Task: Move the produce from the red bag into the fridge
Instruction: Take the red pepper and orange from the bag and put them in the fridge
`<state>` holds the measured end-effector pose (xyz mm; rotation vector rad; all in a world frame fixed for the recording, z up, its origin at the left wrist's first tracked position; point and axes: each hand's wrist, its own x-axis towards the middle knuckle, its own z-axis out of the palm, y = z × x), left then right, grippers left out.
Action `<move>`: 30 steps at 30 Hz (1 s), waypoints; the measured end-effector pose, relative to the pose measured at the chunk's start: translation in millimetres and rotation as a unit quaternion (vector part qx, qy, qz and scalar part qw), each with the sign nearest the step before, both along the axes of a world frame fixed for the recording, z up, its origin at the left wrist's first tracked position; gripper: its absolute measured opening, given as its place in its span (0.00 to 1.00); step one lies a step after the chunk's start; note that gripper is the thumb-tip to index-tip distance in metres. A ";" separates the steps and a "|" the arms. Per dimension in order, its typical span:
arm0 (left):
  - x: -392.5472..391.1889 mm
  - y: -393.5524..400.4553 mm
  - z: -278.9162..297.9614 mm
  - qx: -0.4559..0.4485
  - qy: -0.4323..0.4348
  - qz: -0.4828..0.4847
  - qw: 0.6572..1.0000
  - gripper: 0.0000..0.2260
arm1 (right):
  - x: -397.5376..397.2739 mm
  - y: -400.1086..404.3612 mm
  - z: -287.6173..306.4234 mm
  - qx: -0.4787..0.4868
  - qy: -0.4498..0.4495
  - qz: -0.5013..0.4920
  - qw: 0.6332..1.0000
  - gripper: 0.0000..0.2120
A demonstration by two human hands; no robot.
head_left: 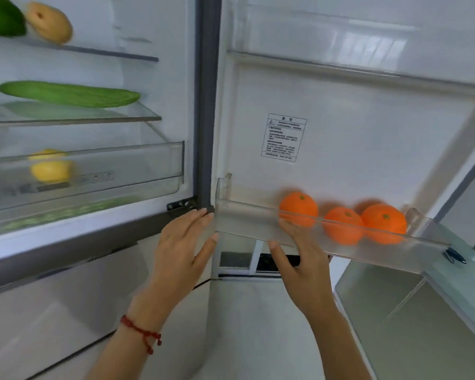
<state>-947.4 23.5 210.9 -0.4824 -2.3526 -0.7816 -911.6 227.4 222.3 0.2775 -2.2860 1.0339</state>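
Observation:
The fridge stands open, its door swung to the right. Three oranges lie in the clear door bin. My left hand is held out with straight fingers at the bin's left end and holds nothing. My right hand reaches with straight fingers to the bin's front wall below the left orange, also holding nothing. Inside, a long green gourd lies on the glass shelf, a potato and a green vegetable on the shelf above, and a lemon in the clear drawer. The red bag is out of view.
A warning label is stuck on the door's inner wall. An upper door bin sits above. The lower freezer front is closed below the open compartment. A glass surface lies at the lower right beside the door.

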 end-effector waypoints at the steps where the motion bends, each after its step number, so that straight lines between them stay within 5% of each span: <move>1: 3.5 -7.5 -1.4 -0.008 -0.005 0.020 1.000 0.29 | -4.0 -5.6 -0.1 0.007 -0.002 0.015 1.000 0.19; 10: 47.8 -75.3 -13.2 -0.056 -0.080 0.194 0.976 0.29 | -31.4 -71.8 -13.5 0.151 -0.022 0.124 0.981 0.25; 15: 74.5 -104.9 -16.5 -0.047 -0.099 0.255 0.961 0.30 | -38.6 -105.6 -13.1 0.132 -0.060 0.199 0.969 0.23; 21: 70.5 -127.0 -1.2 0.199 -0.106 0.283 0.932 0.18 | -52.9 -158.7 -7.3 -0.072 -0.187 0.274 0.940 0.19; 30: 11.8 -171.5 6.5 0.504 -0.165 0.220 0.819 0.12 | -106.6 -215.8 -0.6 -0.304 -0.327 0.267 0.854 0.14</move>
